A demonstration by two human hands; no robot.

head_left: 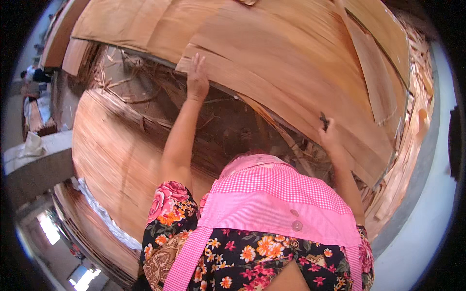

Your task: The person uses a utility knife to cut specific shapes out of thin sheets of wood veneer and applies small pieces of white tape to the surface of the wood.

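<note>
A broad sheet of thin reddish-brown wood veneer (272,72) lies over a table-like surface in front of me, its near edge running down from left to right. My left hand (197,80) rests on that edge at the sheet's left end, fingers stretched out and flat. Farther right, my right hand (331,135) is closed around a small dark tool (324,120) whose exact kind I cannot make out. That hand is at the veneer's near edge. A narrower loose veneer piece (371,72) lies over the right part of the sheet.
A tall stack of veneer sheets (114,155) stands close on my left. Torn veneer strips (128,92) litter the gap below the table edge, and more scraps (415,150) pile along the right beside a pale wall (422,223). Another person (38,73) is at the far left.
</note>
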